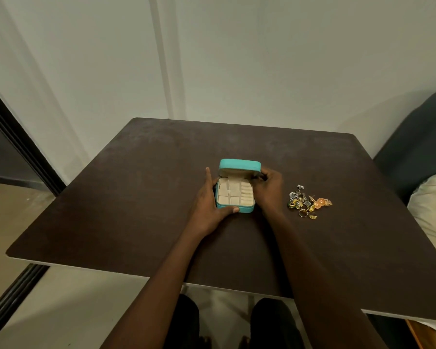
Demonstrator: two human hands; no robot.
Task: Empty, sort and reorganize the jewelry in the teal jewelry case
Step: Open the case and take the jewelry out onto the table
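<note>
My left hand (208,201) cups the left wall of the case (234,197), fingers straight along that side and thumb laid across its near edge, so the base cannot slide on the table (111,197). My right hand (268,190) sits against the case's right side near the hinge corner, fingers curled toward the lid (239,167); whether they pinch the lid or only touch it, I cannot tell. The two hands are apart, one on each flank of the case. The case stands at the middle of the table, lid raised but leaning forward over the base, which I judge is why the right hand is up there: to steady or swing it. The beige tray inside shows several small square cells on the left and a ribbed ring strip on the right; the exact count of cells is unclear, and all that I can see look empty. The jewelry (308,202) lies in one heap on the table to the right of the case, near but apart from my right hand, placed there, I judge, to be within reach for sorting. One case, one heap; in the heap I make out at least two gold rings and some orange and silver pieces, too tangled to count. Emptying looks done; sorting is not begun.
</note>
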